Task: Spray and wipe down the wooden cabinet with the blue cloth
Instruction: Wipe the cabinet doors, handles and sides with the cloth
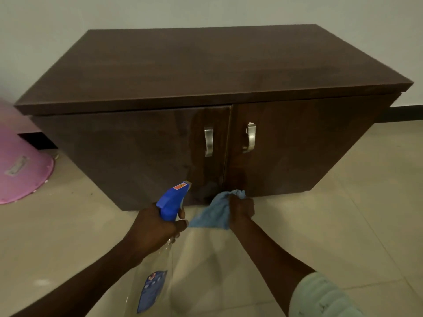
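Left grip [158,227] holds clear, near-empty spray bottle [153,277].

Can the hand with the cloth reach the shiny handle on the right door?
Probably yes. The right hand holds the blue cloth low by the doors, and nothing blocks the way up to the right door's handle.

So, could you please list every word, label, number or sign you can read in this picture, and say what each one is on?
No text here can actually be read.
Red sticker on the spray bottle trigger head: print too small to read.
Blue label on the clear bottle body: blurred, no words legible.
Grey tag on the pink tub: blurred, unreadable.
White scrap on the right door handle: no print visible.
Wooden cabinet and blue cloth: no markings.
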`<state>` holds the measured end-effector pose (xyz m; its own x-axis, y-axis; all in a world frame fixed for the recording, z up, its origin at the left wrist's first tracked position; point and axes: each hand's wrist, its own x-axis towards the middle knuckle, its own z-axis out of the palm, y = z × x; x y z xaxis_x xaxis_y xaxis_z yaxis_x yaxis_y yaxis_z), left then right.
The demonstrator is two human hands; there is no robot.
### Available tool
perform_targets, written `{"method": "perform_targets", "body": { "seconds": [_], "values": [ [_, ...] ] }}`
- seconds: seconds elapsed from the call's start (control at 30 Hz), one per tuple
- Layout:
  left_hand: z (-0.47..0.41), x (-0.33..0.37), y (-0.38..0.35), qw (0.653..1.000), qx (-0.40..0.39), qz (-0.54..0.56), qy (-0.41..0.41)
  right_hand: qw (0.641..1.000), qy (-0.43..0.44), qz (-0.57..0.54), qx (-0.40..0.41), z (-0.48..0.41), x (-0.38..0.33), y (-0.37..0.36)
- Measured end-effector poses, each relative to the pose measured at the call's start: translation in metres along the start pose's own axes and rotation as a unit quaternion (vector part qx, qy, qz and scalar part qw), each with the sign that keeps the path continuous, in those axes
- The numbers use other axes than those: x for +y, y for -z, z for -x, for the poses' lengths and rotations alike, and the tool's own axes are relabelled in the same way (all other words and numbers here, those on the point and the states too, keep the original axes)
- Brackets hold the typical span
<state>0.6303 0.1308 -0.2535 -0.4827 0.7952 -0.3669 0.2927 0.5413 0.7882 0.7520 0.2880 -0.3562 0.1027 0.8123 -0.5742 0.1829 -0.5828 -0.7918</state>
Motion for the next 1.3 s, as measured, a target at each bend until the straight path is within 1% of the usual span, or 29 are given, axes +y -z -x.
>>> {"method": "perform_targets", "body": {
  "seconds": [0.1, 0.17, 0.2, 0.27, 0.33, 0.4, 0.43, 0.5, 0.53, 0.63, 0.67, 0.7, 0.73, 0.77, 0.8, 0.97, 1.03, 1.17, 1.23, 1.3],
  "values": [
    [0.004, -0.006, 0.007, 1.0, -0.002, -0.002, 0.007, 0.996, 0.069, -0.049, 0.011, 0.009, -0.013, 0.006],
    [0.005, -0.007, 0.012, 1.0, 0.002, -0.003, 0.016, 0.988, 0.114, -0.105, 0.016, 0.022, -0.028, 0.009],
    [0.005, -0.007, 0.015, 1.0, 0.005, -0.004, 0.011, 0.983, 0.145, -0.113, 0.022, 0.024, -0.033, 0.01],
    [0.003, -0.007, 0.019, 1.0, 0.014, -0.006, -0.002, 0.975, 0.209, -0.068, 0.042, 0.038, -0.041, 0.015],
    [0.001, -0.005, 0.022, 1.0, 0.024, -0.009, -0.009, 0.965, 0.255, -0.026, 0.053, 0.044, -0.038, 0.021],
    [0.0, -0.005, 0.025, 0.999, 0.052, -0.008, -0.006, 0.955, 0.293, -0.025, 0.031, 0.055, -0.037, 0.031],
    [0.0, -0.005, 0.027, 0.997, 0.075, -0.008, -0.006, 0.942, 0.335, -0.024, 0.015, 0.062, -0.039, 0.038],
    [-0.001, -0.004, 0.035, 0.992, 0.127, -0.009, -0.024, 0.895, 0.445, -0.006, -0.021, 0.08, -0.045, 0.054],
    [-0.001, -0.002, 0.037, 0.989, 0.143, -0.013, -0.041, 0.875, 0.483, 0.0, -0.035, 0.089, -0.05, 0.061],
    [-0.005, 0.004, 0.046, 0.982, 0.166, -0.034, -0.079, 0.828, 0.556, 0.0, -0.07, 0.116, -0.076, 0.07],
    [-0.005, 0.005, 0.048, 0.982, 0.166, -0.039, -0.078, 0.805, 0.588, 0.007, -0.075, 0.123, -0.086, 0.068],
    [-0.005, 0.006, 0.052, 0.983, 0.165, -0.037, -0.075, 0.774, 0.628, 0.022, -0.073, 0.128, -0.095, 0.062],
    [-0.004, 0.008, 0.055, 0.982, 0.167, -0.032, -0.077, 0.741, 0.667, 0.039, -0.063, 0.132, -0.104, 0.056],
    [-0.003, 0.008, 0.058, 0.981, 0.175, -0.03, -0.081, 0.718, 0.693, 0.05, -0.046, 0.136, -0.113, 0.048],
    [0.0, 0.009, 0.063, 0.978, 0.187, -0.031, -0.085, 0.709, 0.702, 0.055, -0.033, 0.14, -0.121, 0.04],
    [0.015, 0.004, 0.095, 0.961, 0.262, -0.004, -0.083, 0.716, 0.695, 0.051, -0.032, 0.146, -0.137, 0.019],
    [0.019, -0.001, 0.105, 0.958, 0.278, 0.006, -0.068, 0.708, 0.704, 0.056, -0.018, 0.144, -0.142, 0.01],
    [0.023, -0.014, 0.121, 0.956, 0.287, -0.015, -0.063, 0.669, 0.74, 0.07, -0.015, 0.137, -0.135, -0.023],
    [0.023, -0.019, 0.123, 0.956, 0.287, -0.022, -0.06, 0.631, 0.768, 0.105, -0.033, 0.137, -0.124, -0.044],
    [0.024, -0.024, 0.126, 0.957, 0.285, -0.02, -0.058, 0.577, 0.802, 0.142, -0.051, 0.141, -0.119, -0.073]
  ]
}}
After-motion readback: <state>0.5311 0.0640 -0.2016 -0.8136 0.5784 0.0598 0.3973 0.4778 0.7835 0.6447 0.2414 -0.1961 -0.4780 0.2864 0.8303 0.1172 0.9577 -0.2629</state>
